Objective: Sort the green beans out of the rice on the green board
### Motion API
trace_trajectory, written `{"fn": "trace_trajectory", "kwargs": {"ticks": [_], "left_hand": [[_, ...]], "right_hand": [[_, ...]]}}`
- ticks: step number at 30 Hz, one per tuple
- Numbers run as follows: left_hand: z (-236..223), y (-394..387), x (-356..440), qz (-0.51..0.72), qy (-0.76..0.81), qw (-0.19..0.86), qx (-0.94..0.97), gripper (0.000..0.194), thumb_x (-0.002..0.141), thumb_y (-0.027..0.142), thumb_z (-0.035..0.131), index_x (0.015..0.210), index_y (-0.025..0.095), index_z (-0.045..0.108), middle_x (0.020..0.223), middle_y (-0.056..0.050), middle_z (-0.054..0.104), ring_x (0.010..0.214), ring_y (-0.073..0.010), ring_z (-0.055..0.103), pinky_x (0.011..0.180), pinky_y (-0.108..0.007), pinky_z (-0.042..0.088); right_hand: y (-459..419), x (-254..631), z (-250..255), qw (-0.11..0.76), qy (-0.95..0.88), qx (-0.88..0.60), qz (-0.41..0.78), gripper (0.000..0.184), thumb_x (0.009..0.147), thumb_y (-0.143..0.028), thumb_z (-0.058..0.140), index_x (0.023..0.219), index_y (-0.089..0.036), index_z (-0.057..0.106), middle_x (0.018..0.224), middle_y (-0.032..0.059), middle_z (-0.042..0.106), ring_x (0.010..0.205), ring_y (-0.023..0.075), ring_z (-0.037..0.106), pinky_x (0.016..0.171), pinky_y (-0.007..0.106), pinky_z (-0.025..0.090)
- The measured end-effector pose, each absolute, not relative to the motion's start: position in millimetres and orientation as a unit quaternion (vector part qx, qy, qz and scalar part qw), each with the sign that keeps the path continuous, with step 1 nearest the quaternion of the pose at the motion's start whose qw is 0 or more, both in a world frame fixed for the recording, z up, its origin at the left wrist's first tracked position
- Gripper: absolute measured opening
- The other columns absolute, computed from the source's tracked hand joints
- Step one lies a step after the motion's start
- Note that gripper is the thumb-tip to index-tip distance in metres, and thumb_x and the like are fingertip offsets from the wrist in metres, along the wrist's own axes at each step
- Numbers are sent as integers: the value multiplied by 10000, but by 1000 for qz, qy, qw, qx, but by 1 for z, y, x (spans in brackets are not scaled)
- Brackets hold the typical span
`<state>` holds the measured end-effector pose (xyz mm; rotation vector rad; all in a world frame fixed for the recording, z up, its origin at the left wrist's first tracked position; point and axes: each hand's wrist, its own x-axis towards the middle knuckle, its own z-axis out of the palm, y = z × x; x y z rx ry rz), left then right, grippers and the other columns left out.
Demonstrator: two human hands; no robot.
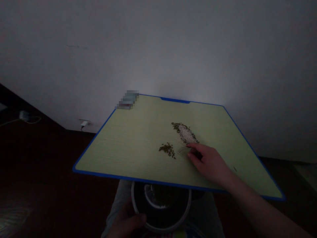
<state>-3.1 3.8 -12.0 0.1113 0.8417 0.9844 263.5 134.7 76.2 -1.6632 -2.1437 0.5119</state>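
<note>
Right of centre, our right hand (pixel 209 162) rests on the smooth pale wood-grain table (pixel 128 145) with its blue edge, fingers curled loosely over something small we cannot make out, beside a long pile of white and green grains (pixel 184 132). At the bottom, our left hand (pixel 125 223) grips a round white-rimmed bowl (pixel 160 206).

Dim room in a home, seen from a seat on the floor.

Low lap table (pixel 138 138) with pale wood-grain top and blue edging, set against a bare white wall (pixel 173 43). Dark floor (pixel 37 172) to the left, with a wall socket and plug (pixel 84 123) low at the skirting and a white charger with cable (pixel 24 116) lying farther left. No lamps or shop fittings, only plain domestic surfaces.
</note>
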Motion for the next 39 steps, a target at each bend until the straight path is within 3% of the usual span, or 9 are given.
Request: {"fn": "trace_trajectory", "kwargs": {"ticks": [5,13,22,29,39], "left_hand": [[-9,5,-2,469,383,794,56,904,580,32,783,1383,223,415,1072,-138,770,1046,-355,679,872,-434,554],[-15,4,-3,467,379,796,62,854,587,35,783,1361,170,447,1058,-172,767,1004,-366,696,852,-442,570],[-13,4,-4,456,374,804,73,802,630,10,745,1359,192,465,1041,-148,777,985,-349,706,847,-424,575],[-17,2,-4,464,404,786,55,952,573,37,798,1410,193,373,1036,-158,777,964,-358,711,839,-446,571],[-12,4,-4,454,405,791,61,852,591,49,783,1365,163,446,1021,-157,781,996,-356,700,873,-446,554]], "right_hand": [[139,259,79,179,-780,-573,174,310,858,-241,504,1120,-154,645,917,89,722,790,203,671,710,325,504],[140,261,79,167,-797,-551,185,294,858,-224,511,1117,-178,643,923,72,716,765,186,655,683,307,487],[140,256,83,172,-787,-562,188,288,849,-212,519,1107,-172,642,871,64,713,747,188,650,674,309,478],[143,255,85,160,-806,-537,191,279,868,-210,509,1110,-180,644,903,64,720,739,180,645,666,302,469],[132,259,85,155,-804,-531,217,266,864,-203,512,1098,-182,637,900,54,715,742,174,643,672,295,475]]}}
